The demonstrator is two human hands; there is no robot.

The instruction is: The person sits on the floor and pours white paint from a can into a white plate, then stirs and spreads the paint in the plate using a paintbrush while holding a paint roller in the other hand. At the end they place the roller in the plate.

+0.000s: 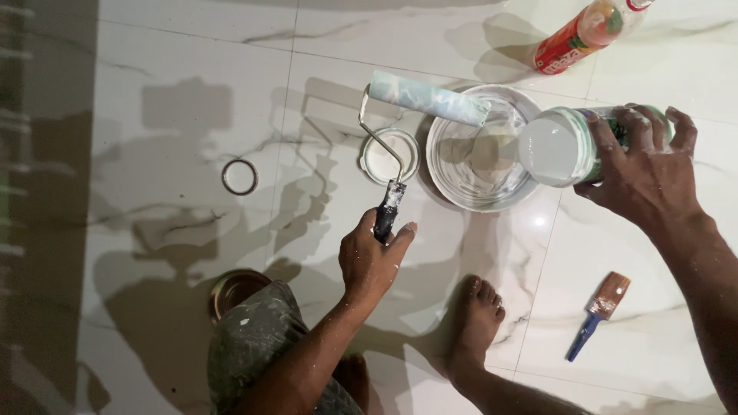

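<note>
My left hand (372, 257) grips the black handle of a paint roller (427, 101), whose pale blue-green sleeve rests across the far rim of a white bucket (461, 196). My right hand (644, 169) holds a paint can (560, 146) tipped on its side, its open mouth over the bucket's right edge and full of white paint. The bucket holds a shallow pool of pale liquid. A round white lid (389, 157) lies flat on the floor just left of the bucket, under the roller's wire frame.
White marble floor tiles all around. A flat brush with a blue handle (600, 314) lies at lower right. A plastic bottle with a red label (586, 34) lies at the top right. A metal ring (239, 177) and a small tin (233, 290) sit left. My bare foot (477, 323) is below the bucket.
</note>
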